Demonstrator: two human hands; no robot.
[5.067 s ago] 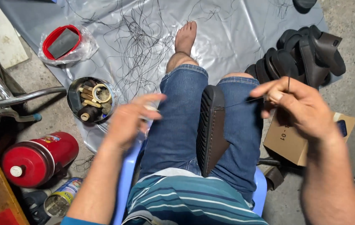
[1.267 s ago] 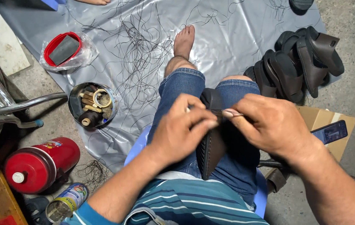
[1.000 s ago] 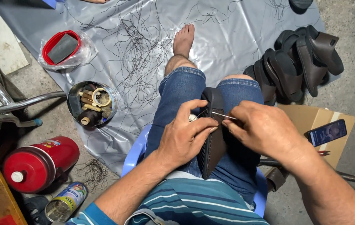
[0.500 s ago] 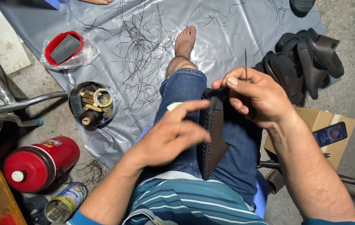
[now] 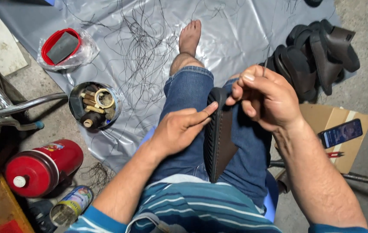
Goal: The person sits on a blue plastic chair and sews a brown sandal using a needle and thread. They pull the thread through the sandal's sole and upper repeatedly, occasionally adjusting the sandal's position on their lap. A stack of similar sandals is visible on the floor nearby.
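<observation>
- Grey plastic sheeting [image 5: 244, 39] covers the concrete floor, strewn with loose dark thread offcuts [image 5: 140, 56]; the person sits over it with one bare foot [image 5: 190, 36] stretched out.
- Clamped upright between the knees stands a dark shoe sole [image 5: 218, 138], ribbed side facing left.
- Left hand [image 5: 177, 131] rests against the sole's ribbed face, fingers extended and loose, steadying it rather than gripping.
- Right hand [image 5: 263, 97] is pinched shut above the sole's top edge, seemingly holding a thin needle and thread; the needle itself is barely visible.
- Risk, as I judge it: the left fingertips lie close to the stitching edge, so a slipping needle could prick them; the sole could also twist loose from the knees.
- Around: a pile of black sandals [image 5: 317, 56] at right, a phone [image 5: 341, 133] on cardboard [image 5: 322, 116], a tin of thread spools [image 5: 94, 105], a red-lidded container [image 5: 63, 47] and a red flask [image 5: 41, 168] at left. Nothing blocks the hands.
</observation>
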